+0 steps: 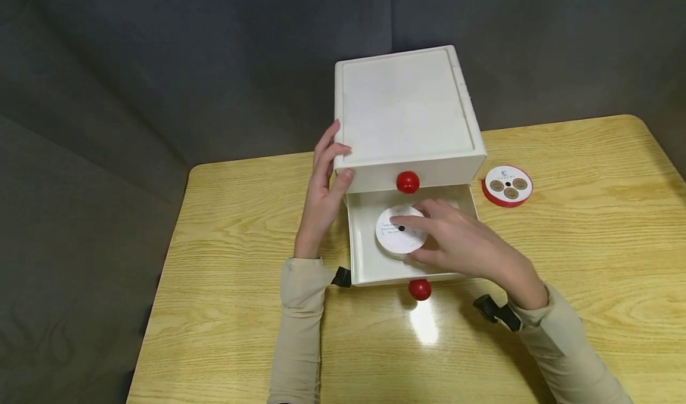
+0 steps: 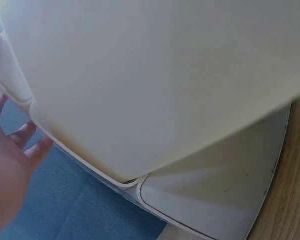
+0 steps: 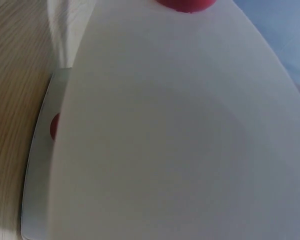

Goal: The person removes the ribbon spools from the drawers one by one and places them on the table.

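Note:
A white two-drawer cabinet (image 1: 399, 106) stands on the table, its lower drawer (image 1: 370, 269) pulled out. My left hand (image 1: 325, 180) rests against the cabinet's left front corner, thumb at the front and fingers along the side and top edge. Those fingers (image 2: 37, 150) touch the white rim in the left wrist view. Over the open drawer, my right hand (image 1: 461, 237) holds a white spool (image 1: 396, 240) with a dark centre hole and small print. Its thumb and fingers lie around the spool's edge, one finger across the top. The right wrist view shows no right hand, only the drawer front.
Right of the cabinet, a spool of red ribbon (image 1: 508, 186) lies flat on the wooden table (image 1: 230, 231). Red knobs stick out from the upper drawer (image 1: 408, 182) and the lower one (image 1: 420, 289). A dark curtain (image 1: 257, 64) hangs behind the table.

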A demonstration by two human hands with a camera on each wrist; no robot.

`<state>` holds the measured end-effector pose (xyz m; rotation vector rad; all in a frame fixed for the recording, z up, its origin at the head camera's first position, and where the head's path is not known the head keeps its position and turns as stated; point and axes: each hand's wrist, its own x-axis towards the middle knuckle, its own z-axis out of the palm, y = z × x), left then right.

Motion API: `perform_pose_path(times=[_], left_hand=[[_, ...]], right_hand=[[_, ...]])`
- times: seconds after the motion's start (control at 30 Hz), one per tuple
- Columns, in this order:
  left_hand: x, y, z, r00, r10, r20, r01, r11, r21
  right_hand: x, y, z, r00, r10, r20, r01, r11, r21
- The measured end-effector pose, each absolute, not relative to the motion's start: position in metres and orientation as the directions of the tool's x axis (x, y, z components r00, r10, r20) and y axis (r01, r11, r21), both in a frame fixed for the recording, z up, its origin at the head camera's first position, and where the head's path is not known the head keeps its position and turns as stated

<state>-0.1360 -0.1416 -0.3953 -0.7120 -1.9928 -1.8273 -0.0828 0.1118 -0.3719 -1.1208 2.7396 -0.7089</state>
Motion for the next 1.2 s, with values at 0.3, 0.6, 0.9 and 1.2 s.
perform_pose_path(times=[0.3, 0.6, 0.9, 1.2], left_hand=[[-0.135, -0.141, -0.395, -0.817, 0.127, 0.563, 0.572, 0.053, 0.818], [-0.135, -0.14, -0.395, -0.819, 0.124, 0.561, 0.57, 0.055, 0.82], [-0.134, -0.141, -0.395, -0.824, 0.118, 0.555, 0.563, 0.054, 0.824], [-0.135, -0.14, -0.394, -0.824, 0.121, 0.553, 0.562, 0.054, 0.826]], right_hand=[[-0.08, 0.115, -0.365, -0.745, -0.657, 0.116, -0.592, 0.572, -0.567], [-0.07, 0.131, -0.349, -0.756, -0.628, 0.187, -0.569, 0.487, -0.663], [-0.06, 0.157, -0.334, -0.747, -0.615, 0.252, -0.592, 0.444, -0.672], [-0.056, 0.184, -0.32, -0.775, -0.515, 0.366, -0.61, 0.459, -0.645]])
